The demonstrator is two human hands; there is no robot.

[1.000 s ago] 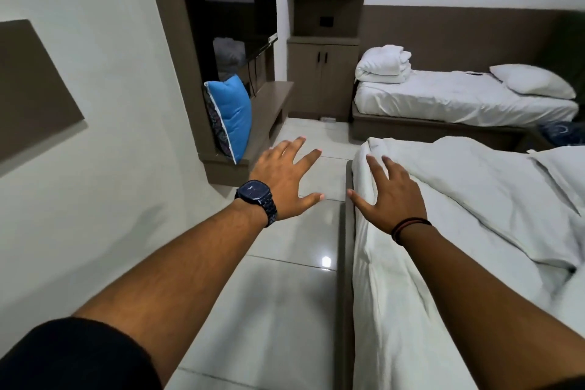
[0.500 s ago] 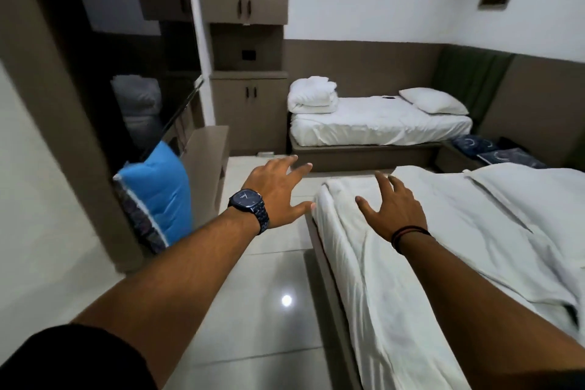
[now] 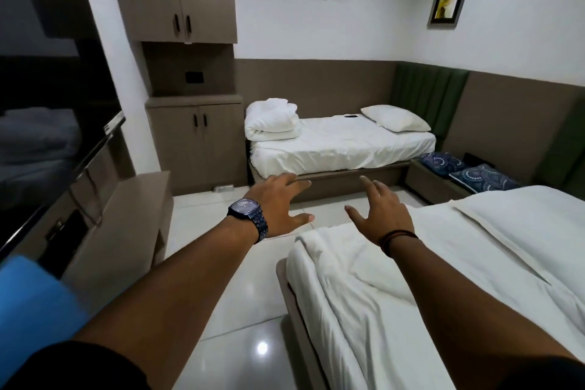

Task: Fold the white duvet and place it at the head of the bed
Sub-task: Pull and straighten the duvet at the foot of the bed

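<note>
A white duvet [image 3: 493,250] lies spread and rumpled over the near bed [image 3: 286,282], at the lower right. My right hand [image 3: 380,215] hovers above the bed's far corner, fingers apart, holding nothing. My left hand [image 3: 278,203], with a dark watch at the wrist, is stretched out over the tiled floor left of the bed, fingers also apart and empty. Neither hand touches the duvet.
A second bed [image 3: 342,149] stands against the far wall with a folded white duvet [image 3: 273,119] and a pillow [image 3: 395,119] on it. Brown cabinets [image 3: 196,139] stand at the back left, a low shelf unit [image 3: 126,225] with a blue cushion [image 3: 31,301] at left. Patterned blue cushions [image 3: 474,172] lie between the beds.
My view has swung right and upward, showing more of the room. Both hands have stayed outstretched and open; the right hand has lifted off the bedding.
</note>
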